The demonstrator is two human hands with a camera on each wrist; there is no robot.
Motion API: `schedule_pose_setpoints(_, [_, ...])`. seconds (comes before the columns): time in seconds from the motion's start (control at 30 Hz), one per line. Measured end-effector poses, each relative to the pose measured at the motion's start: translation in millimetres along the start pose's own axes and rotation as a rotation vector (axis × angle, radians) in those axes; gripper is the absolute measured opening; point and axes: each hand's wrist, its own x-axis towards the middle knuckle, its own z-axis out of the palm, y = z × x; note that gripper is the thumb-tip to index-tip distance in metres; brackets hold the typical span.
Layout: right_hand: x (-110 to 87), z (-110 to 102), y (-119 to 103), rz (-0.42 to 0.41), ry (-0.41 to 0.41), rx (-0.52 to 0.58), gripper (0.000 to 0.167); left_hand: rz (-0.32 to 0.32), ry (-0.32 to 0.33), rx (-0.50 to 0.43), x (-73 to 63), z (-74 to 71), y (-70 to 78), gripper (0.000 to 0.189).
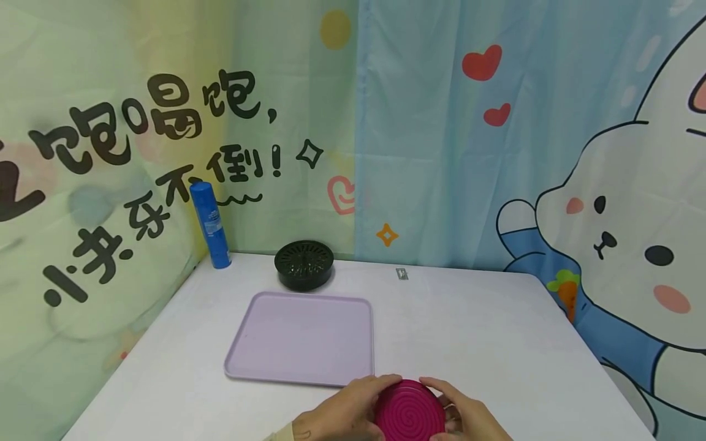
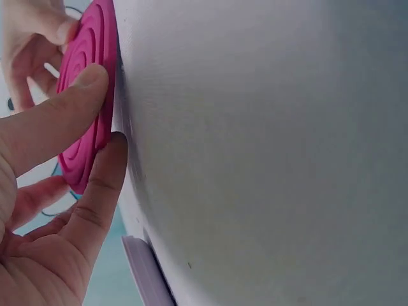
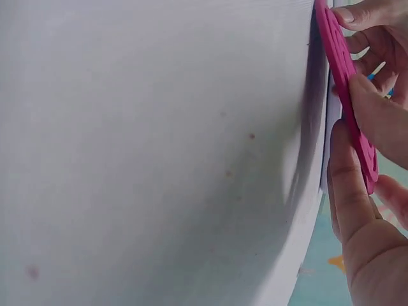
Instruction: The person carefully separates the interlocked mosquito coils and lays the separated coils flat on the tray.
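- and the pink disc (image 1: 410,411) is held, its rim pinched between the left hand (image 1: 353,410) and the right hand (image 1: 475,419)
- its round face is grooved in a spiral
- beyond the left hand, a flat lilac tray (image 1: 303,337) is seen; farther off, a glossy black dish (image 1: 304,264)
- farther left, "不倒!" is printed on the curtain (image 1: 298,73)

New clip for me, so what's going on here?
A person is holding a magenta disc with spiral grooves at the near side of a white table, the left hand gripping one edge and the right hand the opposite one. Beyond the hands, toward the left, lies a lilac tray. A black round dish sits behind it, and a blue cylinder stands at the far left corner.
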Motion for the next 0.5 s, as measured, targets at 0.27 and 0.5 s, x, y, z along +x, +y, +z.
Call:
schedule_pose_setpoints(0.27, [3.4,-6,-10,0.228,0.063,0.142,0.081,0.063,0.040,0.041,2.9,-6.4,-2.4,0.076])
schedule_pose_setpoints(0.5, [7.8,-13,-14,0.237,0.139,0.130,0.070,0.049,0.135,0.025,5.0,-13.2,-1.7,0.065])
